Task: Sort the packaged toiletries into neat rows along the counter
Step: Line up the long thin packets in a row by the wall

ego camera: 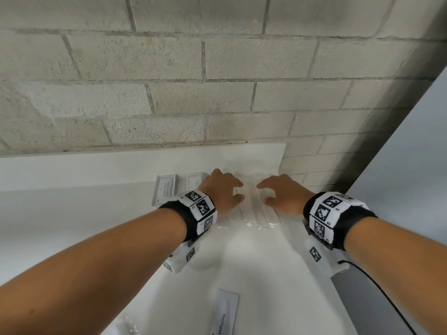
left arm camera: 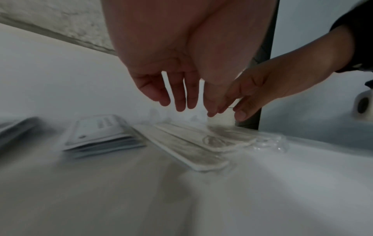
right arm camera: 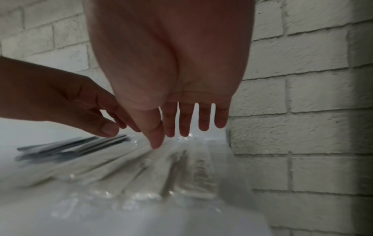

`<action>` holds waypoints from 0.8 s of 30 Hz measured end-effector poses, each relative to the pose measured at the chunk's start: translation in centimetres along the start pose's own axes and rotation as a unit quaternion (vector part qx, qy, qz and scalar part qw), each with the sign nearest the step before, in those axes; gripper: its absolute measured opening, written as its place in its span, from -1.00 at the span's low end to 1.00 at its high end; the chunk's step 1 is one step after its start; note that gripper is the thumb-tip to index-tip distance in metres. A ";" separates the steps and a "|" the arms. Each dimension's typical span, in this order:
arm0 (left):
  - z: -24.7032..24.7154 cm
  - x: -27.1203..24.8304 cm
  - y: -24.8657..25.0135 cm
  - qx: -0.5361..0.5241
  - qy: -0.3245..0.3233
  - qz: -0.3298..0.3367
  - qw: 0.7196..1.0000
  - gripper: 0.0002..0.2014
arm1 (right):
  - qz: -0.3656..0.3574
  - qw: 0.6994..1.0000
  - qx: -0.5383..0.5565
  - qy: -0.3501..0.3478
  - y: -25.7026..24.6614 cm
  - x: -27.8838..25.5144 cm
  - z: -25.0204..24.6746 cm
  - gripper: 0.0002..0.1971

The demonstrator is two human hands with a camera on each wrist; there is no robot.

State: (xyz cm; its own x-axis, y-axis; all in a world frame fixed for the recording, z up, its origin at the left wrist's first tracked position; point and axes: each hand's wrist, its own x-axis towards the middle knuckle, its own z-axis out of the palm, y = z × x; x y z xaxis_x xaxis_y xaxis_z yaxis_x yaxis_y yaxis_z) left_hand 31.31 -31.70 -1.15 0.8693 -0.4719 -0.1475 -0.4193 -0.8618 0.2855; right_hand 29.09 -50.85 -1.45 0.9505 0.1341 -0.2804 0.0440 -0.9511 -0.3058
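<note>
Both hands hover palm-down with loosely spread fingers and grip nothing: the left hand (ego camera: 223, 191) and right hand (ego camera: 284, 195) flank clear-wrapped packets (ego camera: 254, 209) lying side by side at the back right of the white counter (ego camera: 72, 213). Two shampoo sachets (ego camera: 164, 189) lie just left; a toothpaste packet (ego camera: 225, 313) lies nearer.

Both forearms are bare, with no sleeves. Each wrist carries a black fabric band (ego camera: 180, 215) wrapped with white blocks printed with black square fiducial markers. The left wrist's blocks (ego camera: 200, 206) show three markers; the right wrist's blocks (ego camera: 326, 211) show several, with small printed labels beside them. Below each band hangs a white camera housing (ego camera: 180, 258) bearing another marker. A black cable (ego camera: 377, 291) runs from the right housing (ego camera: 321, 258).
</note>
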 end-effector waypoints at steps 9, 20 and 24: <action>1.2 0.3 1.0 0.078 -0.061 0.001 0.995 -0.37 | -0.025 0.996 -0.079 -0.022 0.6 -0.4 1.2 -0.43; 1.9 0.9 1.9 0.043 -0.056 0.025 0.997 -0.41 | -0.007 0.998 0.061 0.002 1.0 -0.6 1.1 -0.44; 2.1 1.1 2.4 0.063 -0.058 0.012 0.996 -0.37 | 0.030 0.999 0.010 -0.021 1.9 -0.9 0.7 -0.48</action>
State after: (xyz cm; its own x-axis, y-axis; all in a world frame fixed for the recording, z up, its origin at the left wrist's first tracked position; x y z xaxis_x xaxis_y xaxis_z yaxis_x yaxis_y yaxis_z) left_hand 30.75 -34.69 -2.60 0.8248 -0.5055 -0.2533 -0.4763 -0.8626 0.1705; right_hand 28.14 -52.53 -2.42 0.9376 0.0894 -0.3359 -0.0190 -0.9518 -0.3063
